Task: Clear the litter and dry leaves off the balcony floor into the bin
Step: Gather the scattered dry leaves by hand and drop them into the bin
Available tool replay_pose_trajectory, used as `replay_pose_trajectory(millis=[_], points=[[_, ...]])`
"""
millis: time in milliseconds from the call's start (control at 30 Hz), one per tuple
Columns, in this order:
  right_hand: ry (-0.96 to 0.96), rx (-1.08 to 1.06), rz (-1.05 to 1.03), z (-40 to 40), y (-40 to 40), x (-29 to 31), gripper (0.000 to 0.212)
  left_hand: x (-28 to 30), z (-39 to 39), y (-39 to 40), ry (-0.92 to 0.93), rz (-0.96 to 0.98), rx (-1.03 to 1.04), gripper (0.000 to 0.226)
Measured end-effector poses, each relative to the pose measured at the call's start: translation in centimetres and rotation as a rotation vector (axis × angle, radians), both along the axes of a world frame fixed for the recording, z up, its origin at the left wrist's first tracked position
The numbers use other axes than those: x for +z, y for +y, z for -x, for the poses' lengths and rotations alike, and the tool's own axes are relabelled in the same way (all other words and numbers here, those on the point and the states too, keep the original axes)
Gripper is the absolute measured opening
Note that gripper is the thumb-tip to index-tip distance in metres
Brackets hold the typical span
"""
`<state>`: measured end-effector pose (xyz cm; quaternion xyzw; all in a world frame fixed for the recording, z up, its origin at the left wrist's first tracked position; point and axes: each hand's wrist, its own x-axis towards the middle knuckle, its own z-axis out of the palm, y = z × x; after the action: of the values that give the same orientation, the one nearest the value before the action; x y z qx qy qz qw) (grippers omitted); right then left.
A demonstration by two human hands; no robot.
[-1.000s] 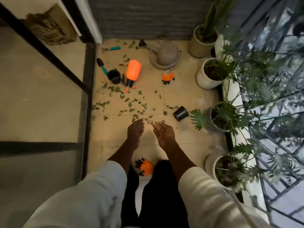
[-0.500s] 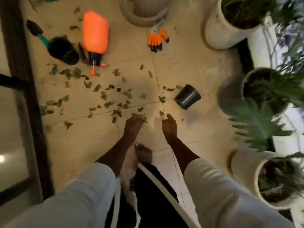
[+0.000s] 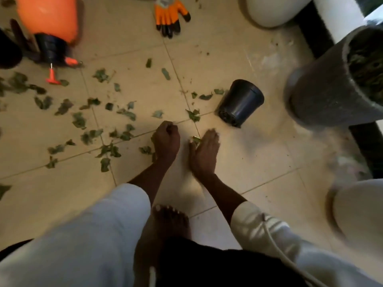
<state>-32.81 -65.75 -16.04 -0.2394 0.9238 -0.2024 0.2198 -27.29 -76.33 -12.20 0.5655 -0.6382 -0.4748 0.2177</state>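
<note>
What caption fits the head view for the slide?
Left hand grips dry green leaves; flat right hand sweeps one beside the tipped black plastic pot.

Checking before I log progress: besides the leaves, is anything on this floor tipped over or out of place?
Yes. The small black pot lies tipped on its side near the right hand. The orange sprayer also lies on its side at top left, and a single orange glove lies loose on the tiles.

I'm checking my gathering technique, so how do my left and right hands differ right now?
The left hand is curled into a fist, seemingly gripping leaves; the right hand lies flat with straight fingers, edging against a leaf. Both are down at the tiled floor, side by side.
</note>
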Motion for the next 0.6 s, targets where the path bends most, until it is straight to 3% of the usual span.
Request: replay_pose_trajectory(millis=[167,333,600], points=[[0.034,0.367,0.148,0.3,-4.6,0.1,0.071,-0.3,2.5,-3.3,0.006,0.128,0.047,0.025],[0.073,0.096,0.145,8.0,-8.9,1.5,0.08,-0.1,3.7,-6.3,-0.005,0.2,0.063,0.021],[0.028,-0.03,-0.041,16.3,-10.2,0.3,0.087,-0.2,3.6,-10.3,0.032,0.248,-0.114,0.017]])
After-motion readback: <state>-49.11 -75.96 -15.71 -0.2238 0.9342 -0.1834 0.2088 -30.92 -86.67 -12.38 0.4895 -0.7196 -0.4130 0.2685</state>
